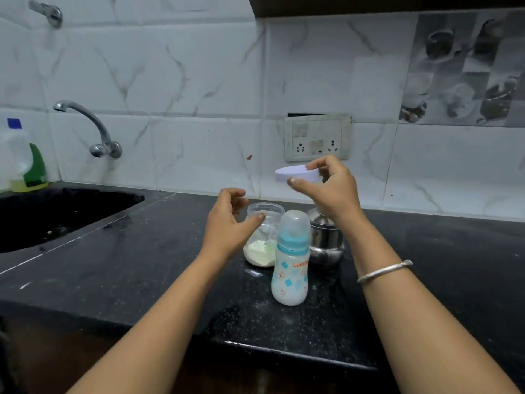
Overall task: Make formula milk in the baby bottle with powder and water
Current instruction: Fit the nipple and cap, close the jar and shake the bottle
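Black table is holding the baby bottle before the open powder jar. Left hand is curling its fingers loosely, thumb touching the jar; right hand is pinching the lid above.

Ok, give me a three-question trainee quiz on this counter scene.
1. True or false: the baby bottle has its cap on.
2. What does the right hand hold? A) a white lid B) a spoon C) a sponge
3. Fill in: the powder jar stands with its mouth ____.

Key: 1 true; 2 A; 3 open.
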Demonstrator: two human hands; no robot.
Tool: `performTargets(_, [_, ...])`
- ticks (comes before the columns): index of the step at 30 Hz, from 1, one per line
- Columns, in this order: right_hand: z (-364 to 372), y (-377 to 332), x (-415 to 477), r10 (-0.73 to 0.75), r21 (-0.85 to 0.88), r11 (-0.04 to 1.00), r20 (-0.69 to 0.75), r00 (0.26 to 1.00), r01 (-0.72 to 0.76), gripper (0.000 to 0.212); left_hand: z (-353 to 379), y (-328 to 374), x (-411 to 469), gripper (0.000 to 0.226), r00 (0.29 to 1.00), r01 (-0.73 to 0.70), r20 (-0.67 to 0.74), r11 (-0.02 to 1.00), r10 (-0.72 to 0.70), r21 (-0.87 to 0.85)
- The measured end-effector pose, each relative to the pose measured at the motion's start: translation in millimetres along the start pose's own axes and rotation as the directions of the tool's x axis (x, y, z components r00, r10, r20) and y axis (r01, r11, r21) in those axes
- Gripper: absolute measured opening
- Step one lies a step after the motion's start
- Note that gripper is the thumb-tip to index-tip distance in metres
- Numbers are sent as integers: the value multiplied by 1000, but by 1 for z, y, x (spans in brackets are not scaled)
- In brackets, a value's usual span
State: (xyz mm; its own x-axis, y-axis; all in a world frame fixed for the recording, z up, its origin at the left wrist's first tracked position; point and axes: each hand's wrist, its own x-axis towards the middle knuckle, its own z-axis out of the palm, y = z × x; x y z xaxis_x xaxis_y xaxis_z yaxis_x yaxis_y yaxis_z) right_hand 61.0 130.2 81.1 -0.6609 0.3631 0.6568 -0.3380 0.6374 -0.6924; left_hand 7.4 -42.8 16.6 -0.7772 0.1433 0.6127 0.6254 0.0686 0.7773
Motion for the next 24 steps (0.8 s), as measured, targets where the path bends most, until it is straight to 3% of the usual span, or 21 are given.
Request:
performTargets(5, [24, 5, 11, 1, -118, 993, 191, 982, 22, 37, 12, -27, 11, 78, 993, 64, 95, 997, -68, 48])
performTargets(10, [37, 19, 15, 40, -164, 986, 334, 942, 16, 39, 23, -49, 17, 109, 983, 114, 155, 991, -102, -67])
performTargets(13, [40, 20, 16, 58, -187, 982, 432, 900, 26, 50, 24, -56, 22, 113, 976, 126, 185, 990, -111, -69])
performTargets(17, [39, 22, 19, 74, -221, 975, 446, 892, 29, 66, 24, -55, 23, 101, 974, 105, 210, 992, -89, -63])
performTargets(24, [40, 29, 19, 108, -317, 945, 524, 845, 76, 76, 26, -57, 18, 92, 976, 143, 184, 983, -119, -120])
